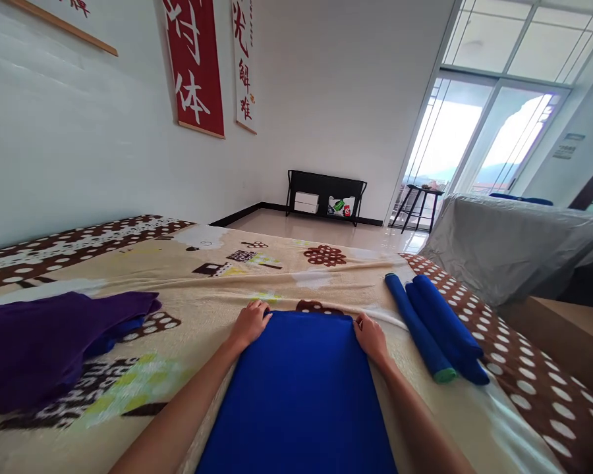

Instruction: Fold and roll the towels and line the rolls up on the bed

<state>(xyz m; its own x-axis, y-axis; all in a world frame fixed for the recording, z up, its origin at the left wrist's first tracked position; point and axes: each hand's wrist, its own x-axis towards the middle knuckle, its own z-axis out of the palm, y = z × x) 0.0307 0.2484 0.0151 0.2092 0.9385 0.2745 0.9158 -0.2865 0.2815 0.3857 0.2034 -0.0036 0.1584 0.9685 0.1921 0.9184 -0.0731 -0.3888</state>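
Note:
A flat blue cloth (301, 388) lies spread on the patterned beige blanket (217, 289) in front of me. My left hand (250, 324) sits at the cloth's far left corner, fingers curled onto the edge. My right hand (370, 337) pinches the far right corner of the same cloth. Both forearms run along its sides.
Rolled blue cloths (435, 326) lie side by side to the right. A pile of purple and blue cloth (44, 342) rests at the left. A grey covered piece of furniture (514, 243) stands at right, a black rack (326, 194) by the far wall.

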